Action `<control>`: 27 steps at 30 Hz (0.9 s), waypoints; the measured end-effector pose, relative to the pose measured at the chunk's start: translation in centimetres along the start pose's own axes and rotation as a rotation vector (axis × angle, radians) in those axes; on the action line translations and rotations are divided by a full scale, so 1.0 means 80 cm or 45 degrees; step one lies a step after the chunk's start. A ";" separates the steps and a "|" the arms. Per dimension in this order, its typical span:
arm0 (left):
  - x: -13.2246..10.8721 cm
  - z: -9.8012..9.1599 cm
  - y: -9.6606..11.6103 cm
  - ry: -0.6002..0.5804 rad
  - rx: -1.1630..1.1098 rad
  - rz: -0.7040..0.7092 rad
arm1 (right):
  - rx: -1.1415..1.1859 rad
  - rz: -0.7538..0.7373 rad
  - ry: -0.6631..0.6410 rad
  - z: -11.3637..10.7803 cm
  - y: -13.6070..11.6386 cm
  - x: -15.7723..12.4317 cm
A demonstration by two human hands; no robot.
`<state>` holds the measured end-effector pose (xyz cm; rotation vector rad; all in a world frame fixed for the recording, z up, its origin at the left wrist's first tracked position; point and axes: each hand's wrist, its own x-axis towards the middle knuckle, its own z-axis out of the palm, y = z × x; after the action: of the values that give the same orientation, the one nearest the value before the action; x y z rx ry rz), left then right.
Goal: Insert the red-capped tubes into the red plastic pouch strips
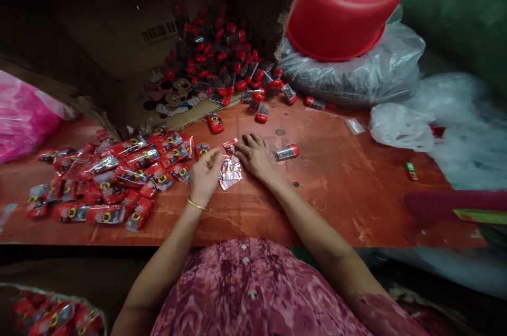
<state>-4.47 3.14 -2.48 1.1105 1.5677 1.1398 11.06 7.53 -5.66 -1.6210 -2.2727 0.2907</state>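
Observation:
My left hand (pixel 206 175), with a gold bangle at the wrist, is closed with its fingers curled together. Whatever it pinches, if anything, is hidden. Just beside it lie flat, clear bags with red print (pixel 231 169) on the table. My right hand (pixel 255 156) rests palm down with fingers stretched out, their tips at the upper edge of these bags. To its right lies a small clear container with a red cap (pixel 288 152). A filled red packet (pixel 214 123) sits above my hands.
Left of my hands spreads a pile of filled red packets (pixel 130 167). An open cardboard box (pixel 119 77) behind spills red-capped containers (pixel 233 61). A red basin (pixel 344 3) rests upside down on a plastic sack (pixel 348 80). Crumpled clear plastic (pixel 400 124) lies right.

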 end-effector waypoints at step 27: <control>0.012 0.054 0.009 -0.153 0.395 0.212 | 0.108 -0.135 0.618 -0.016 0.020 -0.047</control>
<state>-0.40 5.02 -2.75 1.5100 1.6161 0.9347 14.05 4.47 -5.59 -1.3445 -1.9353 -0.0334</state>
